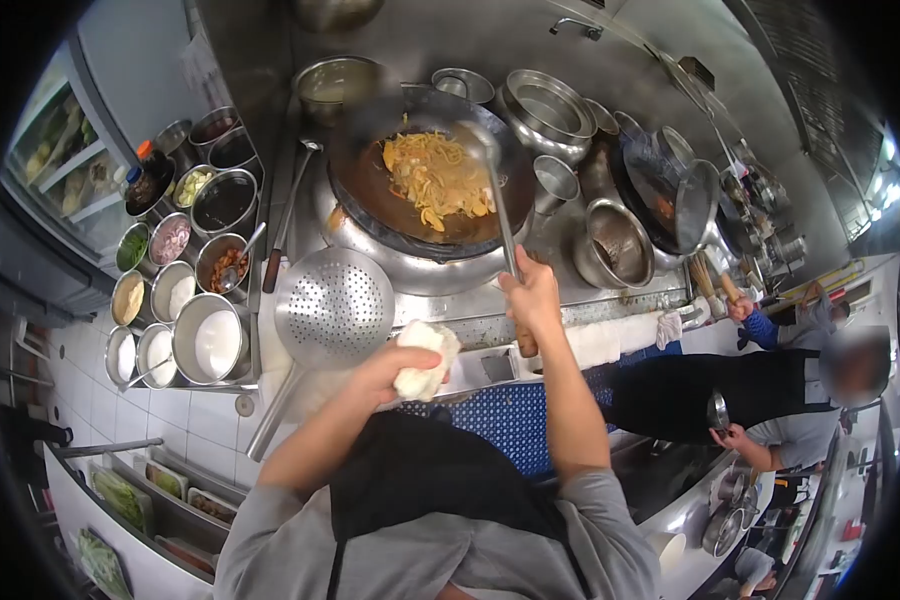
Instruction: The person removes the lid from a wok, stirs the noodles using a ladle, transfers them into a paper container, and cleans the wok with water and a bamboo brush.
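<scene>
Just in front of the wok (368, 205), the right hand (532, 293) is grasping a ladle (501, 205), its fingers wrapping around the handle. To the left, also in front of the wok, the left hand (382, 372) is clutching a white cloth (427, 360), its fingers gripping the bunched fabric. Blurred, the ladle's head is reaching over the wok's right half, beside the yellowish food (435, 180) that is lying mid-wok; whether they are touching, I cannot tell.

At the wok's front left, a strainer (335, 305) is resting, its handle pointing away. Left of the wok, a second ladle (293, 200) is lying, and farther left, containers (208, 372) are standing in rows. Behind the wok, a pot (322, 116) and bowls (550, 102) are standing. Right of it, a cup (555, 185) is standing on the desk (562, 250). Well right of the wok, another person (710, 393) is holding a metal dish (718, 410).
</scene>
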Tool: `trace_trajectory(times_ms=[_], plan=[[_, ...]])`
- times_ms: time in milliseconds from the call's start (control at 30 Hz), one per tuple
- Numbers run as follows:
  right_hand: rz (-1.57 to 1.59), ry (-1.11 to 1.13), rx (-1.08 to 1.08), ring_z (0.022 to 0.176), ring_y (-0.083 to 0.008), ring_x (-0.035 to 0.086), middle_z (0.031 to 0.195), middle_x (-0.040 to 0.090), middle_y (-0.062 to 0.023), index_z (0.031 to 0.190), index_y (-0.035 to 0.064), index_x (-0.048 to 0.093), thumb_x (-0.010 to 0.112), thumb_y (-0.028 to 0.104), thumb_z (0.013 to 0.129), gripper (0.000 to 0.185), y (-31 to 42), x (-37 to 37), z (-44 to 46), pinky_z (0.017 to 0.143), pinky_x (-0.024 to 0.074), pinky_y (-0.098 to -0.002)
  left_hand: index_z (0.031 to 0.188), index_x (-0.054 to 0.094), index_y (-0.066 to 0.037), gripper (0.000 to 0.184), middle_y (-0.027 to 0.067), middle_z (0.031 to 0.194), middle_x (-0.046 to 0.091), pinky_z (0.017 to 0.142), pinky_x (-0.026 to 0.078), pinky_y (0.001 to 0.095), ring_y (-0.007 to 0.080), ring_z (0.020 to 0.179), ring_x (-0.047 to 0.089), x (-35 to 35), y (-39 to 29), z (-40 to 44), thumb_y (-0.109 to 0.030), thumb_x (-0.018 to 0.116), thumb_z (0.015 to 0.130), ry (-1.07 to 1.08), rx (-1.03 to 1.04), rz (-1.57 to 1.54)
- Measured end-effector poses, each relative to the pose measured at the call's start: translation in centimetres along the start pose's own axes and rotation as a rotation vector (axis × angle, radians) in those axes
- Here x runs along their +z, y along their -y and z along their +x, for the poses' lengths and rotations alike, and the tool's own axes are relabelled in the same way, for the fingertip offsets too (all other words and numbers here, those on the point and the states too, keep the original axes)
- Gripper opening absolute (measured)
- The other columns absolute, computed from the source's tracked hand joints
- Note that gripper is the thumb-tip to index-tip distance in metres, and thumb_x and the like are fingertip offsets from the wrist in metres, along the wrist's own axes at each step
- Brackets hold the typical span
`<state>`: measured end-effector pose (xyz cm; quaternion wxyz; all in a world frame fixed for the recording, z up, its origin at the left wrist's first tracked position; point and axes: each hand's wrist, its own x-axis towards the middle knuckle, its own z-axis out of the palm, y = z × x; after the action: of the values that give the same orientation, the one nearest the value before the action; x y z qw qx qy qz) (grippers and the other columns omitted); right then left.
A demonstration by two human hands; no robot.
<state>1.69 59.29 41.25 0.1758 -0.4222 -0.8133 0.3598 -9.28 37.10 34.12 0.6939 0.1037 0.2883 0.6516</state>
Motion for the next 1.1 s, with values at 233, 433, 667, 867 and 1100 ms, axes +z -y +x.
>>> trace_trajectory(times_ms=[233, 433, 667, 867, 1100], plan=[[0.51, 0.142, 0.194, 0.041, -0.0127, 0.051, 0.059, 0.052, -0.0023, 0.143, -0.0055, 0.038, 0.058, 0.003, 0.088, 0.059, 0.4, 2.8, -3.8, 0.037, 0.0406, -0.0286, 0.122, 0.056, 0.006, 0.053, 0.0141, 0.088, 0.067, 0.056, 0.055, 0.0318, 0.0215, 0.069, 0.067, -1.0, -0.5, -2.0, -0.016, 0.071, 0.076, -0.039, 0.062, -0.099], [-0.04, 0.065, -0.108, 0.05, -0.0165, 0.058, 0.068, 0.064, -0.0112, 0.139, -0.0039, 0.045, 0.065, 0.006, 0.084, 0.06, 0.4, -3.3, -5.1, 0.049, 0.0461, -0.0289, 0.117, 0.059, 0.005, 0.045, 0.0131, 0.092, 0.067, 0.064, 0.057, 0.0329, 0.0224, 0.074, 0.068, -2.7, -0.3, -1.1, -0.011, 0.069, 0.077, -0.037, 0.063, -0.127], [-0.312, 0.206, -0.245, 0.082, -0.0432, 0.066, 0.08, 0.062, -0.0302, 0.133, 0.0012, 0.054, 0.064, 0.012, 0.08, 0.055, 2.2, -6.8, -6.6, 0.079, 0.0496, -0.0439, 0.116, 0.06, 0.004, 0.042, 0.0121, 0.091, 0.067, 0.062, 0.055, 0.0317, 0.0213, 0.074, 0.067, -2.3, -0.1, -0.1, -0.016, 0.066, 0.08, 0.01, -0.032, -0.164], [-0.481, 0.091, -0.283, 0.084, -0.0459, 0.064, 0.083, 0.064, -0.0302, 0.135, 0.0028, 0.05, 0.064, 0.012, 0.08, 0.058, 1.5, -2.9, -2.1, 0.081, 0.0486, -0.0511, 0.119, 0.057, 0.002, 0.043, 0.012, 0.095, 0.066, 0.06, 0.056, 0.0323, 0.0224, 0.075, 0.066, 0.7, 0.7, 1.2, -0.016, 0.065, 0.08, -0.023, 0.081, -0.159], [-0.767, 0.142, -0.3, 0.073, -0.047, 0.064, 0.076, 0.065, -0.0279, 0.138, 0.0026, 0.044, 0.06, 0.01, 0.081, 0.06, -0.4, -8.1, -5.3, 0.071, 0.0502, -0.0542, 0.109, 0.058, -0.013, 0.035, 0.0068, 0.092, 0.065, 0.066, 0.053, 0.0382, 0.0228, 0.083, 0.065, -0.2, -2.9, 5.7, -0.043, 0.06, 0.091, -0.36, 0.301, -0.156]])
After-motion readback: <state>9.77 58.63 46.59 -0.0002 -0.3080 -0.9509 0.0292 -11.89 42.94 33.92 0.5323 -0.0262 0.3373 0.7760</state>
